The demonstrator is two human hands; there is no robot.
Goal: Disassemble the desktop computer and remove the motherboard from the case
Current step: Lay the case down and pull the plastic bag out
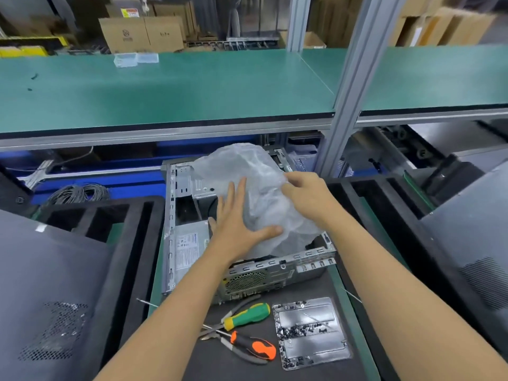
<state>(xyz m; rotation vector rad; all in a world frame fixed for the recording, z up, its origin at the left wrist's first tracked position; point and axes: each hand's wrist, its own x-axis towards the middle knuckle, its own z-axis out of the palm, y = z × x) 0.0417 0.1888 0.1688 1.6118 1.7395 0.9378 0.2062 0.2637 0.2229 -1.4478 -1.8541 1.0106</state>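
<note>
**Plastic bag covers open case on the surface**

Two bare forearms reach in from the bottom edge toward an open computer case lying on its side on a dark mat. Nearest the camera lie a green-handled screwdriver, orange-handled pliers and a metal tray scattered with small screws, all just in front of the case. The left hand lies flat, fingers spread, pressed against a crumpled translucent bag; its grip is wide open and closes on nothing. The right hand curls over the bag's upper right side, fingers pinching the plastic. The bag fills much of the case and hides what is inside, so the motherboard cannot be made out; only a labelled power supply and bare metal framing show at the left. Dark panels and black foam frames flank the case on both sides. A green shelf runs across above, carrying clear plastic boxes. Cardboard cartons behind are blurred.
</note>
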